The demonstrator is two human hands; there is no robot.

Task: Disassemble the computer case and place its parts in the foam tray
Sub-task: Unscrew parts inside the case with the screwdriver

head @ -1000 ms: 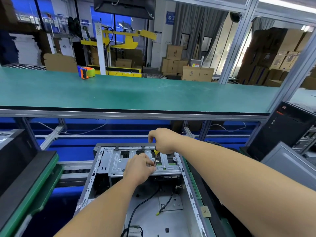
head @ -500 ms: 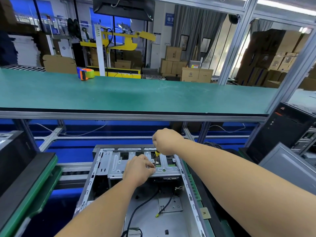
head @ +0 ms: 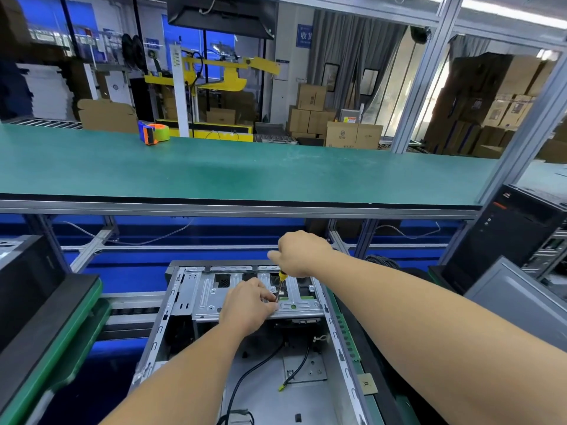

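Observation:
An open grey metal computer case (head: 184,305) lies on its side below me, with a drive cage bracket (head: 208,294) across its far end and black cables (head: 245,381) on its floor. My right hand (head: 302,253) grips a yellow-handled screwdriver (head: 279,285) held nearly upright over the bracket. My left hand (head: 247,305) rests on the bracket, its fingertips pinched around the screwdriver's tip. The screw itself is hidden by my fingers.
A long green workbench (head: 245,170) runs across above the case, with a tape dispenser (head: 153,132) on it. A black tower case (head: 509,237) and a grey side panel (head: 521,302) stand at the right. A green-edged black tray (head: 46,326) sits at the left.
My right hand has shifted slightly right and up with the screwdriver. My left hand stays at the tip on the bracket.

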